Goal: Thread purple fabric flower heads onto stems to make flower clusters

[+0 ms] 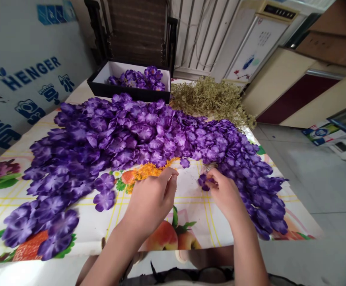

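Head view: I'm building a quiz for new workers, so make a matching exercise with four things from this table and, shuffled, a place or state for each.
Things:
1. black box
2. yellowish sprigs
3. right hand
4. orange bits

Places or states:
A. pinching a purple flower
B. at the far end of the table, holding purple flowers
C. just beyond the left hand
D. heaped to the right of the box

Pairs: 1-B, 2-D, 3-A, 4-C.

Left fingers (169,176) curled, contents unseen
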The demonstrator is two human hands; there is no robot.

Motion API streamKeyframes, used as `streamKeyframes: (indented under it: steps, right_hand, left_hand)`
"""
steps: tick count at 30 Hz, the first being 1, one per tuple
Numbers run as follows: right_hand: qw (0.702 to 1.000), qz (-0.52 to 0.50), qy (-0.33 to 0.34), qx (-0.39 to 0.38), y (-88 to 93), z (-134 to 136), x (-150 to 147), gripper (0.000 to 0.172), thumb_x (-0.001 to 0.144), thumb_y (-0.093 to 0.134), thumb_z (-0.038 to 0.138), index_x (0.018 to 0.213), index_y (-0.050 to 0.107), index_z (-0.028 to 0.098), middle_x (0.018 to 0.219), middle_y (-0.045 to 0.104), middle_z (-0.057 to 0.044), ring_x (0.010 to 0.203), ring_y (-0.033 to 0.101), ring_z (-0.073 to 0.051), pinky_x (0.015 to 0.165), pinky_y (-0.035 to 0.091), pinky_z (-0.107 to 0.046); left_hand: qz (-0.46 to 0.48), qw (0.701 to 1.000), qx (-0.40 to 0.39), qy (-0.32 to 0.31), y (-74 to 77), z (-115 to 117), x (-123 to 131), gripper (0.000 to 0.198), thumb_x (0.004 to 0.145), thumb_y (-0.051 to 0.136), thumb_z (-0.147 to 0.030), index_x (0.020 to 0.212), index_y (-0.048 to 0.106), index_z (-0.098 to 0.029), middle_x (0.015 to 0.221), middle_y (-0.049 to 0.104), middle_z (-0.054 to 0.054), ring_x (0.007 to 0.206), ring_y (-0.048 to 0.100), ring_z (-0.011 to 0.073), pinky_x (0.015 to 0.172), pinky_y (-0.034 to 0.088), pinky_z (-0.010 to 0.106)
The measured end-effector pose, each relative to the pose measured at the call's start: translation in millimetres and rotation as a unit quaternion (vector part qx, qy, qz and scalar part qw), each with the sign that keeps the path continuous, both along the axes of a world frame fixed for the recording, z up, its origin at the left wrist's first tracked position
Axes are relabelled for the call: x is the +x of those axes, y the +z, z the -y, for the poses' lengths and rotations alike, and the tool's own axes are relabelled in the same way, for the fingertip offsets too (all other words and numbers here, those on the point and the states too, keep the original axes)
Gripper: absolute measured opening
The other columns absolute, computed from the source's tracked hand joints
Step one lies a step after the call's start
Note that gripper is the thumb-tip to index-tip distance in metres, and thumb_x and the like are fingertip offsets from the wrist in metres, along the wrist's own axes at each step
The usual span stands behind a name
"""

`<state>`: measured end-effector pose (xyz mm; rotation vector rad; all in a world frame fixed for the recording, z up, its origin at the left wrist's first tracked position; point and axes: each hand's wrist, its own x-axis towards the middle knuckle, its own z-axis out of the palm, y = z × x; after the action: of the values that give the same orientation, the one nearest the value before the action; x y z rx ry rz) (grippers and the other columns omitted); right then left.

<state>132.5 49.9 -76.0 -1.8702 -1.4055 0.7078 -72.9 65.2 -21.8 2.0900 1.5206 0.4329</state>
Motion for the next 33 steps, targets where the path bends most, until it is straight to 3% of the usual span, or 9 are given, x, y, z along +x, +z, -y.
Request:
streamKeyframes:
  steps: [6,8,11,14,16,19,23,29,33]
  right_hand:
    - [0.987,-0.156,0.027,0.016,16.1,5.5,-1.1,0.013,0.077,0.060,0.032,0.078,0.050,0.024,0.069,0.068,-0.001,0.068,0.066,-0.020,0.066,0.048,-0.031]
    - [0.960,-0.275,0.034,0.031,25.7,10.8,-6.0,0.014,0.077,0.063,0.031,0.080,0.050,0.024,0.068,0.069,0.000,0.067,0.067,-0.019,0.069,0.050,-0.032]
    - [0.895,-0.441,0.062,0.034,36.3,17.7,-13.2,0.015,0.076,0.069,0.025,0.078,0.053,0.024,0.069,0.071,0.001,0.066,0.066,-0.017,0.069,0.051,-0.032]
    - [0.871,-0.485,0.080,0.019,40.7,21.3,-16.6,0.017,0.075,0.073,0.024,0.078,0.056,0.023,0.071,0.073,0.001,0.066,0.067,-0.017,0.067,0.052,-0.032]
    - [0.870,-0.488,0.064,0.031,43.5,23.8,-17.6,0.018,0.075,0.075,0.023,0.079,0.057,0.023,0.073,0.074,0.000,0.063,0.065,-0.014,0.062,0.049,-0.027]
    - [0.878,-0.472,0.036,0.070,53.4,31.8,-20.7,0.016,0.076,0.075,0.022,0.080,0.059,0.024,0.074,0.074,0.001,0.056,0.058,-0.010,0.056,0.044,-0.022]
    - [0.910,-0.400,0.062,0.095,72.3,46.8,-29.2,0.014,0.078,0.073,0.017,0.078,0.062,0.026,0.072,0.070,0.003,0.066,0.062,-0.013,0.064,0.048,-0.023]
    - [0.960,-0.182,0.167,0.132,75.4,45.3,-34.4,0.017,0.079,0.067,0.009,0.078,0.064,0.026,0.104,0.054,-0.001,0.110,0.052,-0.018,0.094,0.040,-0.030]
    - [0.962,-0.159,0.191,0.114,67.8,35.2,-34.5,0.023,0.080,0.061,0.003,0.079,0.061,0.026,0.102,0.060,0.002,0.103,0.057,-0.015,0.087,0.043,-0.026]
  left_hand:
    - [-0.022,0.999,0.025,-0.031,-0.4,3.4,3.5,0.034,0.091,0.040,-0.022,0.118,0.061,-0.021,0.045,0.041,-0.008,0.039,0.042,0.0127,0.048,0.026,0.024]
    - [-0.028,0.996,0.045,-0.075,-2.2,5.2,3.7,0.037,0.091,0.042,-0.023,0.126,0.056,-0.026,0.045,0.041,-0.008,0.040,0.043,0.0132,0.049,0.027,0.024]
    - [-0.041,0.985,0.099,-0.137,-5.8,8.8,3.9,0.039,0.090,0.046,-0.024,0.128,0.052,-0.031,0.050,0.050,-0.007,0.045,0.050,0.0145,0.050,0.027,0.023]
    - [-0.067,0.976,0.144,-0.146,-7.1,12.8,4.1,0.028,0.089,0.047,-0.022,0.112,0.061,-0.027,0.052,0.056,-0.004,0.048,0.052,0.0166,0.050,0.026,0.025]
    - [-0.044,0.983,0.123,-0.129,-5.6,15.0,4.4,0.021,0.091,0.044,-0.022,0.099,0.063,-0.024,0.053,0.055,-0.003,0.048,0.050,0.0161,0.051,0.025,0.025]
    - [0.072,0.993,0.016,-0.089,-1.5,17.0,5.3,0.024,0.096,0.038,-0.028,0.081,0.056,-0.020,0.052,0.047,-0.005,0.045,0.043,0.0118,0.049,0.025,0.024]
    - [0.162,0.980,-0.074,-0.090,2.9,16.6,5.5,0.036,0.098,0.035,-0.033,0.065,0.042,-0.020,0.053,0.041,-0.007,0.047,0.039,0.0093,0.049,0.026,0.023]
    - [0.165,0.974,-0.072,-0.136,5.4,17.2,-1.5,0.032,0.098,0.036,-0.031,0.071,0.050,-0.019,0.057,0.048,-0.006,0.053,0.046,0.0099,0.055,0.031,0.024]
    - [0.181,0.966,-0.073,-0.171,5.2,16.7,-4.5,0.032,0.099,0.032,-0.030,0.078,0.054,-0.019,0.058,0.051,-0.005,0.052,0.047,0.0106,0.053,0.031,0.024]
